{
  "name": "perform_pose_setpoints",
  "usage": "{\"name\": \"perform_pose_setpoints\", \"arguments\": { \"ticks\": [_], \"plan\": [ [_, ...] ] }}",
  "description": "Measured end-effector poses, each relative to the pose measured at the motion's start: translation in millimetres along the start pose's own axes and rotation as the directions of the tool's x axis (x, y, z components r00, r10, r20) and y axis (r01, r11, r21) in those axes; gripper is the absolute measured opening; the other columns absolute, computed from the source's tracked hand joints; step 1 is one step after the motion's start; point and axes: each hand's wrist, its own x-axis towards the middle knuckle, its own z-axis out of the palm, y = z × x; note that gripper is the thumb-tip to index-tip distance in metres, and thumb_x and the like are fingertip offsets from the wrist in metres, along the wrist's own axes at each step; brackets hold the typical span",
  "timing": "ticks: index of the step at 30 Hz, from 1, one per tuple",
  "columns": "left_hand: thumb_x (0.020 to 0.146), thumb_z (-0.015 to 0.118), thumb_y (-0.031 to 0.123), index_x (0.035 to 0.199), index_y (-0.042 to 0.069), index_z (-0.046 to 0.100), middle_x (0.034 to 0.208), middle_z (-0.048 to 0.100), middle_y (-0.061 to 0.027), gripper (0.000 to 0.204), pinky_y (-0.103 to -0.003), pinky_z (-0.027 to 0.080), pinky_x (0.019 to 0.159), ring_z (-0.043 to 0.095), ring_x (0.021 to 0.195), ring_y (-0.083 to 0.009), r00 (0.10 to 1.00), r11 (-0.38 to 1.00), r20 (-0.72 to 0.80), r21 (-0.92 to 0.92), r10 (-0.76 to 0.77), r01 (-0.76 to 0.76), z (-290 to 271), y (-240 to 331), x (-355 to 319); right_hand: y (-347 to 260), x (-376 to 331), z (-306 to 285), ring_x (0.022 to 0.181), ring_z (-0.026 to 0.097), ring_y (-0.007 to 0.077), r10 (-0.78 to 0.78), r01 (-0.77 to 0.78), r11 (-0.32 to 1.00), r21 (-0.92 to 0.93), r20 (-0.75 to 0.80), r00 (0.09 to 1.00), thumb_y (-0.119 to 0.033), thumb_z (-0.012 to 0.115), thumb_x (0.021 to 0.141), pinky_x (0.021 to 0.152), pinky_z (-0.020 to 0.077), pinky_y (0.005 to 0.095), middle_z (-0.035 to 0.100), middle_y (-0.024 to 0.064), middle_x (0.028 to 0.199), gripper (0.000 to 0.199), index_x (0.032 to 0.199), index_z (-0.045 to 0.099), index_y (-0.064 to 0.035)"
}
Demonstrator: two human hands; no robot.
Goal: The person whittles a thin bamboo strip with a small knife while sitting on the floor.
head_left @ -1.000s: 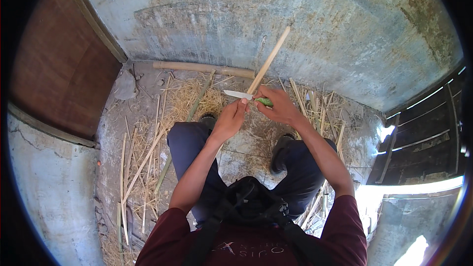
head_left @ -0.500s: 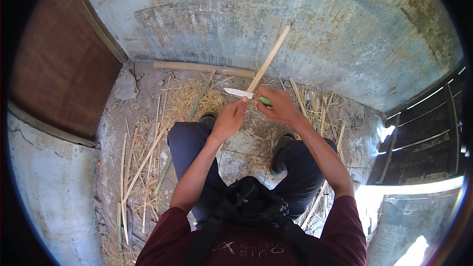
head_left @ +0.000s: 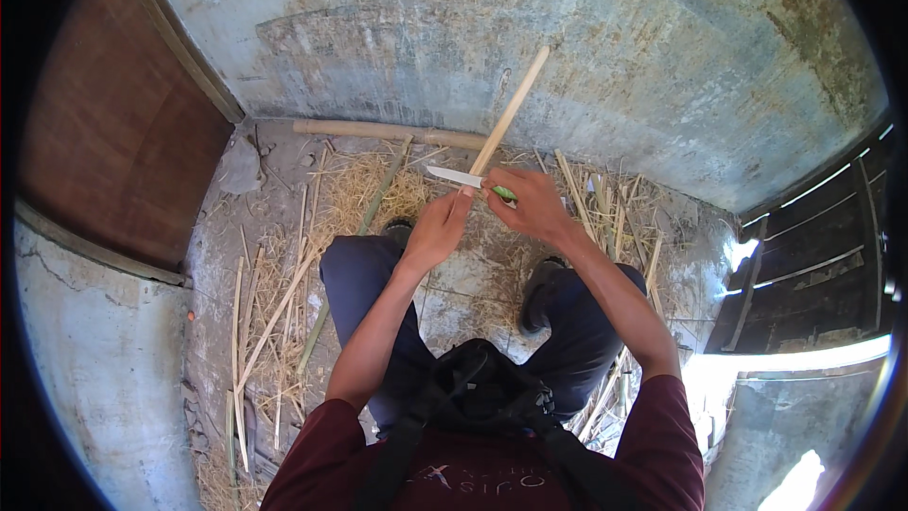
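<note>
Between my knees and the wall, my left hand (head_left: 441,229) is closed round the near end of a pale split bamboo strip (head_left: 514,109), which slants up and away to the right. A knife with a green handle (head_left: 504,194) is gripped in my right hand (head_left: 532,204). Its bare metal blade (head_left: 452,175) points left and lies across the strip, just beyond my left fingers. The two hands almost touch. My left fingers hide the strip's near end, and my right fingers cover part of the handle.
A thick bamboo pole (head_left: 378,131) lies along the wall's foot. Shavings (head_left: 364,189) and long strips (head_left: 236,350) litter the floor at left; more strips (head_left: 615,213) lie at right. A brown panel (head_left: 123,114) stands at left, dark slatted boards (head_left: 813,265) at right.
The strip's far end has shifted slightly left. The knife and both hands have moved a little left with it; both grips stay the same.
</note>
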Motion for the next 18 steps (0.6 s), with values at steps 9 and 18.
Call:
{"name": "perform_pose_setpoints", "arguments": {
  "ticks": [9, 18],
  "plan": [
    [0.114, 0.054, 0.039, 0.117, -0.001, 0.070, 0.077, 0.065, -0.0197, 0.043, -0.046, 0.048, 0.070, 0.064, 0.071, -0.0323, 0.992, 0.993, -0.040, 0.009, 0.119, -0.119, 2, 14, -8, 4, -2, -1, 0.068, 0.068, 0.0365, 0.001, -0.001, 1.000, -0.006, -0.020, 1.000, -0.018, 0.074, 0.093, 0.059, 0.0501, 0.0497, 0.069, 0.0114, 0.080, 0.010, 0.099, 0.068, -0.0120],
    [0.114, 0.052, 0.036, 0.105, -0.004, 0.065, 0.071, 0.061, -0.0217, 0.043, -0.050, 0.045, 0.066, 0.063, 0.066, -0.0369, 0.998, 0.997, -0.027, 0.056, 0.060, -0.058, -1, 12, -7, 11, 4, -8, 0.076, 0.071, 0.0394, 0.061, -0.061, 0.998, -0.021, -0.014, 0.998, -0.012, 0.076, 0.093, 0.065, 0.0551, 0.0461, 0.075, 0.0145, 0.093, 0.009, 0.100, 0.071, -0.0064]
  ]
}}
